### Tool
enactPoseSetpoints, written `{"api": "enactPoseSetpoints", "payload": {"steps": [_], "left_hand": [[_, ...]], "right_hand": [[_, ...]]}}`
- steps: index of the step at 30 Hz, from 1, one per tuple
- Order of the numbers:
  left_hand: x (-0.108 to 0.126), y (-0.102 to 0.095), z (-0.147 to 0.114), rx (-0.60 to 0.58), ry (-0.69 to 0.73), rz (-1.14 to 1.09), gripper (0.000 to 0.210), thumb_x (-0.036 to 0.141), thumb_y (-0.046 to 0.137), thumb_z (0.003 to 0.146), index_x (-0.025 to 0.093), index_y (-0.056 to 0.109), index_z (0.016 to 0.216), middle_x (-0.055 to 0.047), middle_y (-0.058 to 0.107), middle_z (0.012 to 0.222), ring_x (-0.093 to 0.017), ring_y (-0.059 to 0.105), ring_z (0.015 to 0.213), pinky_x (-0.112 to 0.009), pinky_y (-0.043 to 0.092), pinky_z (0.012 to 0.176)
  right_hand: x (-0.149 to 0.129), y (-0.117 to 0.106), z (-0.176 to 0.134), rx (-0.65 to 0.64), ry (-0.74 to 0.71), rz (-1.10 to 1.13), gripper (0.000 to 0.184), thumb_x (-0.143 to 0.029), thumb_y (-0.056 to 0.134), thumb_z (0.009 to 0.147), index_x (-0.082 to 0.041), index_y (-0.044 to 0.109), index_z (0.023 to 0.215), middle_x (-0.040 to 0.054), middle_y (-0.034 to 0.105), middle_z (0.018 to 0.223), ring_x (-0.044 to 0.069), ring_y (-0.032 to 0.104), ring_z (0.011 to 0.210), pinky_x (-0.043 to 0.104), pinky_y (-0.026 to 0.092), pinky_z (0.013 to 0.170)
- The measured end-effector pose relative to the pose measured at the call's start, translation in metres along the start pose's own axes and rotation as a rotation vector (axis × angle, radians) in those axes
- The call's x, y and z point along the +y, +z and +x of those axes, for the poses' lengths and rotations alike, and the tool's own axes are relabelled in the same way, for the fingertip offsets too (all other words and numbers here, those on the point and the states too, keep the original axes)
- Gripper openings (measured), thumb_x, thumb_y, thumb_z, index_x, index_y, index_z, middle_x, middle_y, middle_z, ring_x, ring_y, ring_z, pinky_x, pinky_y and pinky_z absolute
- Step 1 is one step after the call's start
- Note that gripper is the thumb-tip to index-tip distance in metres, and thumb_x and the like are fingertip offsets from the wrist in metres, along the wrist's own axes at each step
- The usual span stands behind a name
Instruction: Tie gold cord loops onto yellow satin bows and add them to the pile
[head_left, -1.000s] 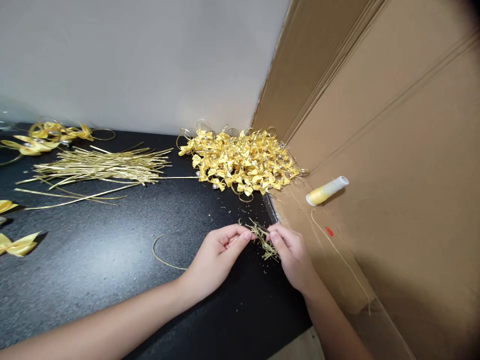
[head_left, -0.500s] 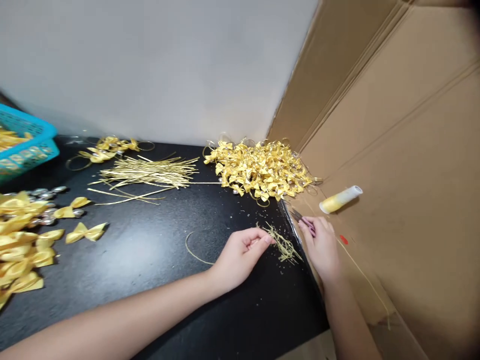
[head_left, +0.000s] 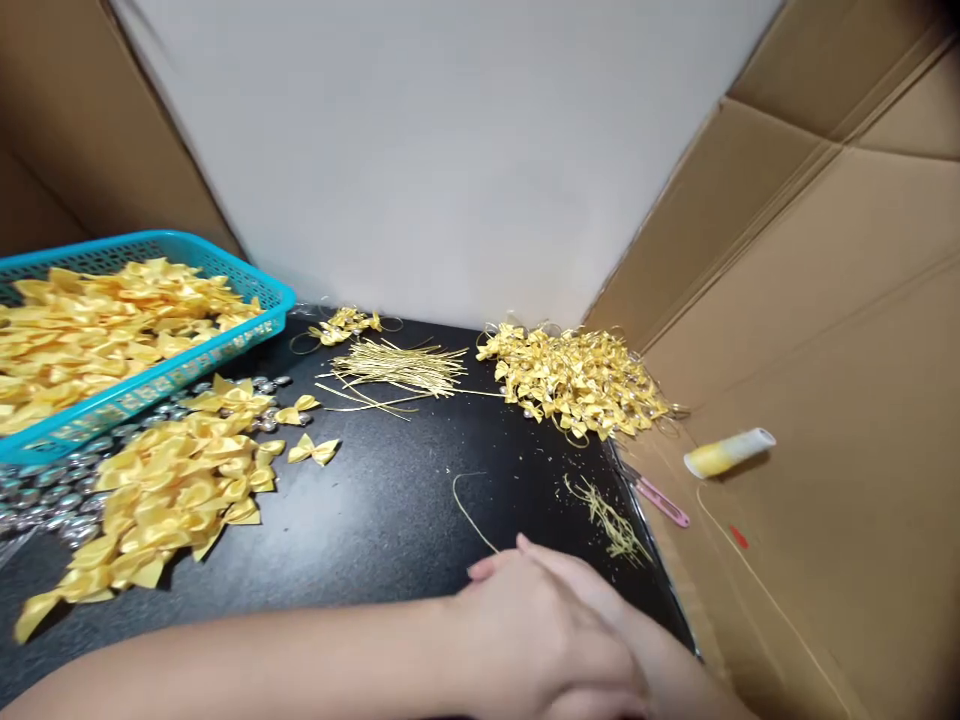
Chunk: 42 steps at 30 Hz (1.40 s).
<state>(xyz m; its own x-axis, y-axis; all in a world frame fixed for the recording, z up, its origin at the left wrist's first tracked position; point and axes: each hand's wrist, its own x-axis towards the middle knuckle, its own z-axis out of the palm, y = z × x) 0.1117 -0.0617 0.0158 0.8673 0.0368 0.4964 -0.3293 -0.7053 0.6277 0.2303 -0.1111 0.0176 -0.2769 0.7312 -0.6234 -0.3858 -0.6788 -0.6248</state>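
My left hand [head_left: 551,630] and my right hand [head_left: 592,590] meet at the front of the black table, the left partly covering the right. A thin gold cord [head_left: 471,520] curves out from between their closed fingertips, and its other end is hidden inside the hands. Pink-handled thread snips [head_left: 660,502] lie on the cardboard by the table's right edge, apart from both hands. Just beyond my right hand is a small tangle of gold cord scraps [head_left: 615,522].
A blue basket [head_left: 169,375] of yellow bows stands at left, with loose yellow bows [head_left: 172,480] and silver beads [head_left: 71,485] before it. Cut gold cords [head_left: 405,367] and a heap of finished bows [head_left: 577,380] lie behind. A yellow-white tube [head_left: 727,453] rests on cardboard at right.
My right hand has let go of the snips, now on the cardboard, and has come across to my left hand. The view has swung left, bringing more of the basket in.
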Motion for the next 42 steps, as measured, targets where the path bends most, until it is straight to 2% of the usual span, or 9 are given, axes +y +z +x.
{"api": "enactPoseSetpoints", "payload": {"steps": [5, 13, 23, 25, 28, 31, 33, 36, 42], "left_hand": [[-0.003, 0.02, -0.036, -0.054, 0.055, 0.06, 0.033, 0.016, 0.045, 0.092, 0.021, 0.054, 0.061, 0.001, 0.057, 0.05, -0.013, 0.046, 0.043, -0.028, 0.035, 0.044], [-0.01, 0.016, -0.074, -0.218, -0.072, 0.108, 0.06, 0.012, 0.07, 0.075, 0.023, 0.013, 0.059, 0.005, 0.045, 0.047, -0.011, 0.045, 0.049, -0.023, 0.038, 0.045], [-0.03, 0.043, -0.088, -0.227, -0.094, 0.061, 0.05, 0.022, 0.055, 0.084, 0.02, 0.022, 0.048, -0.001, 0.058, 0.055, -0.013, 0.057, 0.056, -0.024, 0.041, 0.047], [-0.024, 0.029, -0.086, -0.249, -0.044, 0.105, 0.042, 0.022, 0.055, 0.085, 0.02, 0.034, 0.048, -0.003, 0.064, 0.062, -0.014, 0.061, 0.063, -0.025, 0.046, 0.059], [-0.007, -0.012, -0.088, -0.149, -0.069, 0.179, 0.011, 0.023, 0.055, 0.087, 0.022, 0.064, 0.081, -0.006, 0.069, 0.114, -0.02, 0.059, 0.113, -0.032, 0.039, 0.098], [0.004, -0.065, -0.103, -0.1, -0.187, 0.343, 0.051, 0.04, 0.063, 0.081, 0.023, 0.055, 0.128, -0.013, 0.045, 0.147, -0.034, 0.041, 0.133, -0.048, 0.021, 0.113], [0.002, -0.099, -0.119, -0.051, -0.393, 0.493, 0.058, 0.042, 0.062, 0.081, 0.022, 0.049, 0.135, -0.015, 0.051, 0.141, -0.034, 0.044, 0.129, -0.05, 0.025, 0.11], [-0.008, -0.136, -0.145, 0.074, -0.806, 0.81, 0.028, 0.022, 0.048, 0.09, 0.019, 0.064, 0.113, -0.013, 0.067, 0.111, -0.029, 0.056, 0.109, -0.048, 0.04, 0.098], [-0.027, -0.15, -0.161, -0.005, -0.923, 0.856, 0.03, 0.025, 0.04, 0.096, 0.014, 0.067, 0.095, -0.01, 0.063, 0.086, -0.023, 0.059, 0.082, -0.035, 0.049, 0.078]], "right_hand": [[-0.016, 0.036, 0.052, 0.022, -0.047, 0.313, 0.025, -0.032, 0.077, 0.072, -0.011, 0.065, 0.08, 0.0005, 0.064, 0.062, 0.01, 0.058, 0.055, 0.024, 0.045, 0.061], [-0.06, 0.031, 0.061, 0.034, -0.255, 0.313, 0.019, -0.022, 0.078, 0.07, -0.013, 0.062, 0.073, -0.0105, 0.033, 0.045, 0.002, 0.022, 0.041, 0.016, 0.022, 0.041], [-0.069, 0.029, 0.058, 0.141, -0.466, 0.155, 0.029, -0.034, 0.076, 0.07, -0.013, 0.065, 0.087, -0.01, 0.027, 0.049, 0.005, 0.016, 0.045, 0.018, 0.022, 0.04], [-0.068, 0.028, 0.056, 0.183, -0.524, 0.147, 0.028, -0.036, 0.074, 0.073, -0.015, 0.065, 0.09, -0.0096, 0.026, 0.05, 0.006, 0.016, 0.046, 0.018, 0.023, 0.04], [-0.066, 0.024, 0.046, 0.24, -0.614, 0.159, 0.025, -0.037, 0.074, 0.075, -0.018, 0.063, 0.087, -0.0087, 0.028, 0.052, 0.007, 0.019, 0.048, 0.018, 0.026, 0.041], [-0.065, 0.015, 0.031, 0.284, -0.716, 0.121, 0.022, -0.035, 0.075, 0.075, -0.02, 0.059, 0.077, -0.0072, 0.031, 0.054, 0.007, 0.024, 0.05, 0.018, 0.03, 0.043], [-0.066, 0.007, 0.023, 0.319, -0.783, 0.07, 0.021, -0.035, 0.075, 0.076, -0.021, 0.059, 0.077, -0.0063, 0.035, 0.055, 0.008, 0.029, 0.051, 0.017, 0.033, 0.045], [-0.066, -0.004, 0.02, 0.389, -0.851, -0.004, 0.023, -0.036, 0.079, 0.071, -0.021, 0.063, 0.078, -0.0041, 0.046, 0.059, 0.008, 0.039, 0.055, 0.018, 0.039, 0.051], [-0.055, -0.008, 0.038, 0.522, -0.858, -0.118, 0.028, -0.039, 0.084, 0.06, -0.02, 0.07, 0.074, 0.0021, 0.064, 0.074, 0.012, 0.054, 0.065, 0.027, 0.047, 0.063]]}}
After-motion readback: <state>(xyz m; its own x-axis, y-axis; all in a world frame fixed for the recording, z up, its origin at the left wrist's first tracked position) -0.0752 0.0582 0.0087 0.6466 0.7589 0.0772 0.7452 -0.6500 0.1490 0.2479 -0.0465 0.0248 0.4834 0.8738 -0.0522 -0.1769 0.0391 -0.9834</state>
